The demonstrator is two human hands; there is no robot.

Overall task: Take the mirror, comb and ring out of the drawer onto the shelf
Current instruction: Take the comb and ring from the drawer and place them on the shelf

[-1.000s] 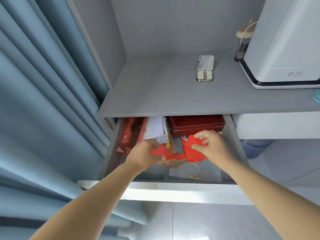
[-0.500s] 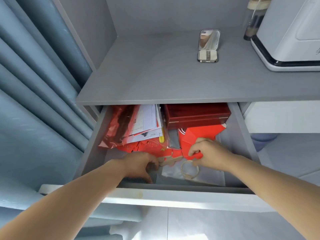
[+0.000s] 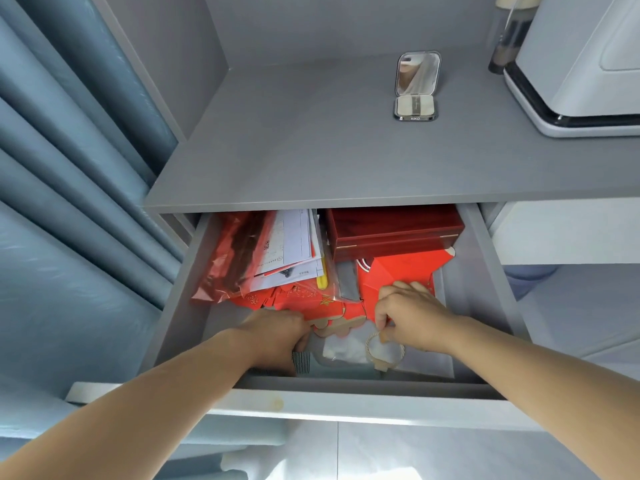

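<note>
The small compact mirror [image 3: 417, 76] stands open on the grey shelf [image 3: 311, 150], right of centre. Below it the drawer [image 3: 180, 306] is pulled out. A dark fine-toothed comb [image 3: 300, 362] lies at the drawer's front; my left hand [image 3: 277, 334] is curled down over it, fingers closed on its end, hiding most of it. A pale twisted ring [image 3: 381, 366] lies on a clear plastic bag to the right. My right hand [image 3: 412, 317] pinches the ring's top edge between thumb and forefinger.
The drawer's back holds a dark red box [image 3: 391, 230], red paper packets [image 3: 398, 271], white papers [image 3: 291, 247] and a red foil bag [image 3: 235, 258]. A white appliance [image 3: 581, 64] and a jar [image 3: 509, 36] fill the shelf's right end. Blue curtains [image 3: 69, 168] hang at left.
Both hands left the red packets and dropped toward the drawer's front. The left hand settled on the comb; the right hand reached the ring. The view moved closer.
</note>
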